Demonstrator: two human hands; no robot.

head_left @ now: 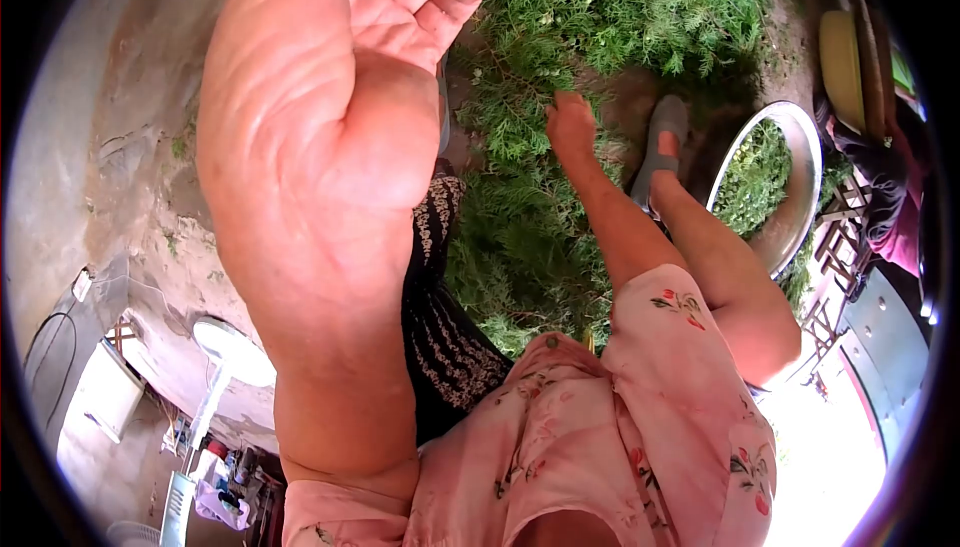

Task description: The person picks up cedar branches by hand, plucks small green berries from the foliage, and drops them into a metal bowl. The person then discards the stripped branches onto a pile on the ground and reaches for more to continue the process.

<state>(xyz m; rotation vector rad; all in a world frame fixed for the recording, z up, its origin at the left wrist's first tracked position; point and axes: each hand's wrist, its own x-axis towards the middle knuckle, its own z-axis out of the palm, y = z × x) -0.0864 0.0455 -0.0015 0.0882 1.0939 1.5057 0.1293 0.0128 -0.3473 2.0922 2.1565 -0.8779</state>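
My left hand (340,97) is raised close to the camera, palm toward me. Its fingers are loosely bent and partly cut off by the top edge; nothing shows in the palm. Farther down, my right hand (571,127) is closed at the edge of a heap of green, feathery evergreen branches (640,7). Its fingertips meet the sprigs, and the exact piece in them is partly hidden. More loose branches (530,237) lie between my legs. To the right, a wide metal basin (790,232) holds small green sprigs.
A grey shoe (661,142) is on my foot beside the heap. Black patterned cloth (440,347) covers my other leg. Along the right stand a yellow-green basin (841,67) and a folding wooden rack (835,247). A white round-headed stand (235,352) is at the left by the wall.
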